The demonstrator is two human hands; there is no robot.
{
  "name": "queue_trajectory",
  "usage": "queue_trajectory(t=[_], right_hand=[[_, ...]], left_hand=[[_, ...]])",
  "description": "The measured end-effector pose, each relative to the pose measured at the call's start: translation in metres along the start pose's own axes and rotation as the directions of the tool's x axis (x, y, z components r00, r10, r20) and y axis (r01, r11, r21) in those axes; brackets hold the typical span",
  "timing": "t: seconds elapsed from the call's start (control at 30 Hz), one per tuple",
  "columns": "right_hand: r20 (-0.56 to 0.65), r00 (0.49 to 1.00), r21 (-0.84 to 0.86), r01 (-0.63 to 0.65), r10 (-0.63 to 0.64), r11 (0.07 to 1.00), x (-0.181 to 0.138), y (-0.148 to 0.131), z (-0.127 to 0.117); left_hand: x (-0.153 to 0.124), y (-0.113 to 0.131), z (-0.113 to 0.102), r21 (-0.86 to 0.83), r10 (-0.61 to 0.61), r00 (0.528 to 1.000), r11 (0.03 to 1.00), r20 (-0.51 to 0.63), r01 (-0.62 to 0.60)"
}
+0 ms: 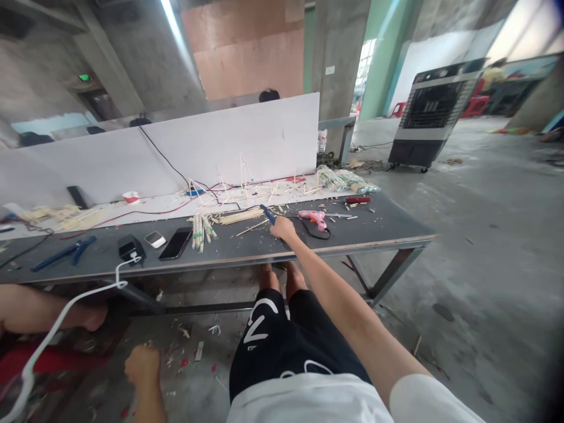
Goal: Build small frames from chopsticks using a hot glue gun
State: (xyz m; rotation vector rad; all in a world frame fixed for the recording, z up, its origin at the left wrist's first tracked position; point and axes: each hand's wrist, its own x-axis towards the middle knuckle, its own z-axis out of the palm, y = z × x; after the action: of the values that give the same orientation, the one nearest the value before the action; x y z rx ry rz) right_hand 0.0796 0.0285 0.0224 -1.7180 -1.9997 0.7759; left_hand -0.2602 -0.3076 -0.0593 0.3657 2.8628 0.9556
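Note:
My right hand [284,228] reaches over the front edge of the table with its fingers wrapped round a slim dark blue tool [267,213]; the tool's exact kind is hard to make out. Thin wooden sticks [240,216] lie loose in a pile just left of that hand. To its right is a pink glue gun [314,219], lying on its side with its cord curling toward the edge. Low at the left, away from the table, hangs my left hand [143,364]. Its fingers are curled in, and whatever may be inside them is hidden.
Bundled sticks [202,231], a black phone [176,243], a charger block [130,249] and blue pliers [64,252] lie leftward. Small stick frames [244,179] stand behind, before a white partition [247,141]. A white cable [74,311] droops past the edge. Another person's leg [48,308] is at left.

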Motion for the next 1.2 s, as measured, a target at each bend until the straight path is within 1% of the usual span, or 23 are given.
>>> queue_trajectory(t=[0.03,0.07,0.1,0.13,0.17,0.2,0.23,0.27,0.3,0.33,0.37,0.4,0.43,0.47,0.5,0.53,0.6,0.63,0.7,0.77,0.83,0.97,1.2], right_hand=[[0.016,1.0,0.027,-0.003,0.003,1.0,0.001,0.001,-0.003],[0.035,0.999,0.058,-0.008,0.006,0.998,0.003,0.003,-0.006],[0.055,0.998,0.094,-0.014,0.009,0.995,0.005,0.005,-0.009],[0.072,0.997,0.134,-0.023,0.013,0.991,0.006,0.008,-0.012],[0.084,0.996,0.18,-0.032,0.017,0.983,0.007,0.01,-0.014],[0.09,0.996,0.231,-0.04,0.02,0.972,0.008,0.013,-0.016],[0.089,0.996,0.285,-0.047,0.023,0.957,0.007,0.016,-0.018],[0.085,0.996,0.342,-0.053,0.026,0.938,0.006,0.019,-0.02],[0.079,0.997,0.401,-0.057,0.028,0.914,0.004,0.021,-0.021],[0.07,0.997,0.461,-0.059,0.03,0.885,0.001,0.023,-0.021],[0.062,0.998,0.52,-0.06,0.032,0.852,-0.003,0.024,-0.022],[0.054,0.998,0.577,-0.059,0.033,0.814,-0.006,0.024,-0.023],[0.048,0.998,0.631,-0.057,0.034,0.774,-0.01,0.023,-0.023],[0.043,0.999,0.679,-0.053,0.033,0.732,-0.014,0.021,-0.023],[0.039,0.999,0.723,-0.049,0.03,0.69,-0.017,0.019,-0.022],[0.036,0.999,0.759,-0.045,0.026,0.65,-0.02,0.015,-0.021],[0.027,0.999,0.815,-0.034,0.021,0.579,-0.025,0.008,-0.017],[0.019,1.0,0.836,-0.027,0.021,0.548,-0.026,0.004,-0.015],[-0.002,1.0,0.869,-0.011,0.027,0.494,-0.027,-0.002,-0.009],[-0.024,0.999,0.893,0.006,0.033,0.45,-0.024,-0.005,-0.004],[-0.038,0.999,0.908,0.022,0.03,0.418,-0.019,-0.006,-0.002],[-0.046,0.999,0.917,0.046,-0.01,0.395,-0.007,-0.004,-0.005],[-0.026,0.998,0.908,0.048,-0.058,0.416,0.003,0.001,-0.022]], left_hand=[[0.001,-0.013,0.003,0.13,-0.027,1.0,0.991,-0.01,0.028],[-0.001,-0.021,0.01,0.213,0.006,1.0,0.977,-0.006,-0.005],[-0.008,-0.023,0.02,0.236,0.102,0.995,0.966,0.025,-0.104],[-0.017,-0.019,0.033,0.211,0.197,0.979,0.957,0.042,-0.202],[-0.028,-0.009,0.046,0.129,0.281,0.957,0.949,0.076,-0.289],[-0.04,0.007,0.059,0.014,0.349,0.929,0.935,0.125,-0.354],[-0.053,0.028,0.07,-0.14,0.402,0.894,0.914,0.197,-0.381],[-0.065,0.052,0.079,-0.337,0.455,0.853,0.869,0.257,-0.362],[-0.076,0.08,0.086,-0.537,0.507,0.815,0.787,0.28,-0.305],[-0.085,0.109,0.091,-0.687,0.543,0.787,0.691,0.291,-0.223],[-0.093,0.138,0.094,-0.781,0.584,0.742,0.61,0.329,-0.134],[-0.098,0.166,0.096,-0.848,0.597,0.724,0.529,0.346,-0.031],[-0.102,0.193,0.097,-0.88,0.618,0.691,0.472,0.375,0.056],[-0.105,0.217,0.099,-0.893,0.643,0.654,0.435,0.398,0.116],[-0.107,0.238,0.101,-0.891,0.654,0.629,0.426,0.421,0.155],[-0.109,0.256,0.104,-0.871,0.654,0.595,0.456,0.467,0.182],[-0.113,0.283,0.112,-0.851,0.653,0.566,0.487,0.503,0.194],[-0.116,0.293,0.117,-0.839,0.649,0.551,0.504,0.524,0.204],[-0.121,0.304,0.128,-0.811,0.646,0.506,0.54,0.572,0.226],[-0.125,0.311,0.136,-0.793,0.65,0.465,0.56,0.601,0.242],[-0.128,0.315,0.141,-0.787,0.659,0.439,0.564,0.611,0.249],[-0.127,0.326,0.144,-0.789,0.672,0.418,0.562,0.611,0.25],[-0.127,0.342,0.146,-0.819,0.724,0.389,0.539,0.57,0.199]])
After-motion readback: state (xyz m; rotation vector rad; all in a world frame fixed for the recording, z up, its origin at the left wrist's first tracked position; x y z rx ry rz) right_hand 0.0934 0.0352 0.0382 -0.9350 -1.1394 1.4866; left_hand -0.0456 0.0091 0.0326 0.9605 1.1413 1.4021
